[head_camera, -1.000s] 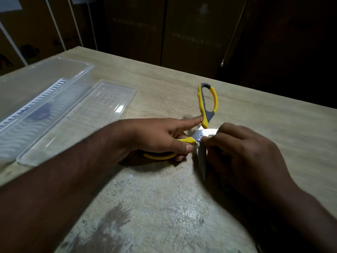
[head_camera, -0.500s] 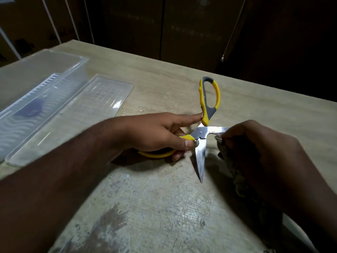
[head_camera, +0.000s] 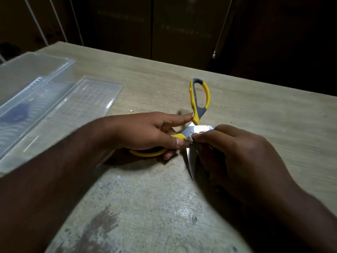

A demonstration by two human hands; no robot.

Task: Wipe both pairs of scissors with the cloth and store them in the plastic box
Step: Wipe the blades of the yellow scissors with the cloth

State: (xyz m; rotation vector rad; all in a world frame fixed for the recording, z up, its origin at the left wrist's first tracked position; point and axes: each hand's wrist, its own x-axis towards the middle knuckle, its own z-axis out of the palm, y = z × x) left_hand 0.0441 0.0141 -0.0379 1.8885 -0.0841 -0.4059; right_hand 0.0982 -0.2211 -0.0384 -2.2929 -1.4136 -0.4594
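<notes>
Yellow-and-grey scissors (head_camera: 199, 99) lie spread wide apart on the wooden table (head_camera: 255, 115). My left hand (head_camera: 145, 133) grips the near yellow handle, with its forefinger stretched out against the far handle. My right hand (head_camera: 235, 156) pinches a small piece of cloth (head_camera: 189, 140) against the blades close to the pivot. One blade points toward me, the other runs right under my fingers. Most of the cloth is hidden beneath my right hand. The clear plastic box (head_camera: 36, 88) stands at the far left with a dark shape inside. I see only one pair of scissors plainly.
The box's clear lid (head_camera: 87, 99) lies flat beside the box. A worn, stained patch marks the table near me. Dark cabinets stand behind the table's far edge.
My right hand with the cloth has slid back left along the blade to the pivot. My left hand keeps its hold on the handle.
</notes>
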